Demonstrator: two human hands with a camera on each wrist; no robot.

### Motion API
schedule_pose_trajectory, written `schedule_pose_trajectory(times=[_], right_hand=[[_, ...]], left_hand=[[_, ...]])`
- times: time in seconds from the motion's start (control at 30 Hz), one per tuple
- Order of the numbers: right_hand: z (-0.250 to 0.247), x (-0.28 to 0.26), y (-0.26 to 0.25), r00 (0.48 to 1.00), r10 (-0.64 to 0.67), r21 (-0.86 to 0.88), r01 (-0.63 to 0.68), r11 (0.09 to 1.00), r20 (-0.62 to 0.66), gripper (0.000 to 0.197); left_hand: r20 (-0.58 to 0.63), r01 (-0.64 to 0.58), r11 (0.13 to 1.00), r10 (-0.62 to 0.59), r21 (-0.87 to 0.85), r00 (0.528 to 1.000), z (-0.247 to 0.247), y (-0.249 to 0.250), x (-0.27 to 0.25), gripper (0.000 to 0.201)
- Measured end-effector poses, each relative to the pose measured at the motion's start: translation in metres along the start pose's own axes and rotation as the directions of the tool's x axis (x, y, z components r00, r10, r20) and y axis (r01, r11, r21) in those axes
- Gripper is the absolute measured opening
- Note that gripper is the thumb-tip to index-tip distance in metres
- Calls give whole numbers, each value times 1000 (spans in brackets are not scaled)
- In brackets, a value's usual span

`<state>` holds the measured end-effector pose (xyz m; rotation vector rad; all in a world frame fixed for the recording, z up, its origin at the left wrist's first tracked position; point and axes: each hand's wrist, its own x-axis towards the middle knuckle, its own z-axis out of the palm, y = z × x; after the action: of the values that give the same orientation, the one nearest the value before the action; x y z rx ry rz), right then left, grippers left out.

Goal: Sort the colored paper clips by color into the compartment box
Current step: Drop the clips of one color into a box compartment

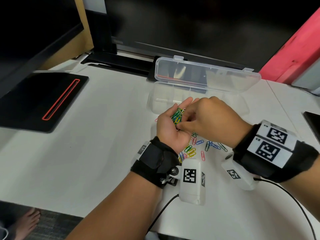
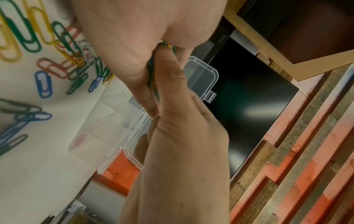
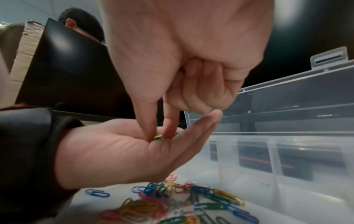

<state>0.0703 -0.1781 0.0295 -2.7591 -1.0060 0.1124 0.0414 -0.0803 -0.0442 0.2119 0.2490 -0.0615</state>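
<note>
picking through a handful of clips

clips [image 1: 177, 116], mostly green and yellow, lie heaped in the upturned palm of the left hand [image 1: 173, 125], which is held flat with relaxed fingers above the table [image 1: 103, 153], just in front of the clear box [image 1: 199, 101]. the right hand [image 1: 206, 118] reaches into that palm from the side; in the right wrist view its thumb and forefinger [image 3: 145, 121] come down together on a yellow and green clip [image 3: 158, 137], the other fingers curled back. whether the pinch has truly closed on one clip or is only pressing on the heap, i cannot tell.

more clips [image 1: 199, 146], blue, pink, green and yellow, lie scattered on the table beneath and near both wrists. the box stands open, lid [image 1: 206, 73] tipped back, and its compartments look empty from here, apart from a faint pinkish shape low in the left wrist view that may be a clip.

so the sorting seems barely begun: the step in hand is choosing one colour out of the handful. the next move calls for lifting a single clip free without dragging tangled neighbours along, then carrying it over the near wall of the box to one compartment. linked clips are the likely snag.
</note>
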Motion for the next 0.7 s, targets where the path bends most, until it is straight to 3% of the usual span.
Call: schedule_pose_trajectory(times=[0.23, 0.5, 0.7], right_hand=[[1, -2, -9, 999, -12, -12, 12, 1000, 30, 9], [-1, 1, -2, 999, 20, 158, -26, 987, 36, 6], [1, 3, -4, 998, 20, 135, -27, 990, 51, 4]], left_hand=[[33, 27, 999, -27, -16, 999, -7, -2, 5, 41], [37, 14, 1000, -13, -19, 999, -4, -2, 4, 40], [26, 24, 999, -23, -26, 999, -2, -1, 3, 40]])
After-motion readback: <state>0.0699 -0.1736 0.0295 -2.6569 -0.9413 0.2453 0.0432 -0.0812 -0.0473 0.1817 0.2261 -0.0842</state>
